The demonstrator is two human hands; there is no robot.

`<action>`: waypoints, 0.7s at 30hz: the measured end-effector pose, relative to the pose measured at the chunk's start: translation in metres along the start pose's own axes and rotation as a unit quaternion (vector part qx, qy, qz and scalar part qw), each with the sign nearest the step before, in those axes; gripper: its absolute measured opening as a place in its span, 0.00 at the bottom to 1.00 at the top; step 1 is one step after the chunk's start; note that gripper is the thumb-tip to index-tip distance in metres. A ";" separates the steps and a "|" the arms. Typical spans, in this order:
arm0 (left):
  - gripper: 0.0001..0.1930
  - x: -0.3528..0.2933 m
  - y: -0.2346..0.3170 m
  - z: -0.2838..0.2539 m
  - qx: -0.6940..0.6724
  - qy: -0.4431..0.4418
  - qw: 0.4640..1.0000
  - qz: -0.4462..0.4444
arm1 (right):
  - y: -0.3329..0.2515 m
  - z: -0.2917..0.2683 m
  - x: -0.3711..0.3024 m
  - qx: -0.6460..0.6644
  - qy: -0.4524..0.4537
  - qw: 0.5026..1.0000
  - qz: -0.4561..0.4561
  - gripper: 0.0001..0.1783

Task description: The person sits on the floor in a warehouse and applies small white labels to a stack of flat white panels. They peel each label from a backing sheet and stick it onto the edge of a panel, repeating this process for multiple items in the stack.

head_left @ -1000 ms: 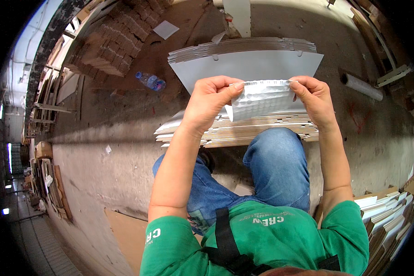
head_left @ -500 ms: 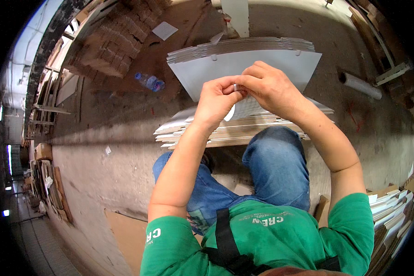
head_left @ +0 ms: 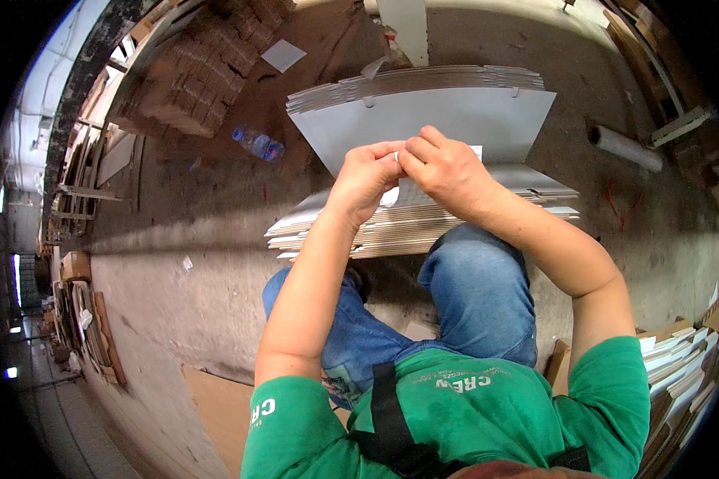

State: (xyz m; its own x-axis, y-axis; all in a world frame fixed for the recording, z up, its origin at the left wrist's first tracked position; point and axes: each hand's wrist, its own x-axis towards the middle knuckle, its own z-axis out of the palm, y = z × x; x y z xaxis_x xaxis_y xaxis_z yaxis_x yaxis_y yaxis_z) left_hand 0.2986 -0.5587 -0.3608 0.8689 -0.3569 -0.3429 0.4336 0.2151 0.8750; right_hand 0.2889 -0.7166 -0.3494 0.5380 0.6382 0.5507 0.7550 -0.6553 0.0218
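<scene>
My left hand (head_left: 361, 182) is closed, thumb and fingers pinched together over the stack of flat cardboard sheets. Its fingertips meet those of my right hand (head_left: 449, 172), which is also closed in a pinch. A small white piece (head_left: 398, 156) shows between the fingertips. A white paper sheet (head_left: 390, 197) curls out below my left fingers, its other corner showing past my right hand; the hands cover most of it. Beneath lies a stack of folded white cardboard sheets (head_left: 391, 235) with brown edges. Behind it, a white panel of the cardboard (head_left: 335, 120) stands up at a tilt.
A plastic bottle (head_left: 258, 144) lies on the floor at the left, near stacked brown cardboard (head_left: 176, 92). A clear wrapped roll (head_left: 627, 148) lies at the right. More white cardboard (head_left: 683, 367) stands at the lower right. My knees flank the near side of the stack.
Both hands have shifted slightly left and down, still pinched together. My right hand has turned, and a white paper corner now shows beyond it.
</scene>
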 end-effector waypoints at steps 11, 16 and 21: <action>0.27 0.009 -0.001 -0.044 0.142 0.243 0.958 0.057 | 0.120 0.020 -0.081 0.787 0.132 0.408 0.443 0.11; 0.28 -0.002 -0.007 -0.086 0.075 0.261 0.960 0.073 | 0.164 0.082 -0.116 0.705 0.177 0.427 0.537 0.09; 0.14 0.012 -0.005 -0.149 0.189 0.351 0.917 0.036 | 0.202 0.131 -0.132 0.299 0.099 0.777 0.545 0.12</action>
State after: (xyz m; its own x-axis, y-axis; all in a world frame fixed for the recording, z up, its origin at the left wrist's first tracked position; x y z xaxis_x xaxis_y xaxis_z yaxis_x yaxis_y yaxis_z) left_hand 0.3422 -0.4284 -0.4200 0.8891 0.3462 -0.2994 0.3709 -0.1619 0.9144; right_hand 0.4197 -0.8805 -0.5268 0.9567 -0.2773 0.0886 -0.0378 -0.4200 -0.9067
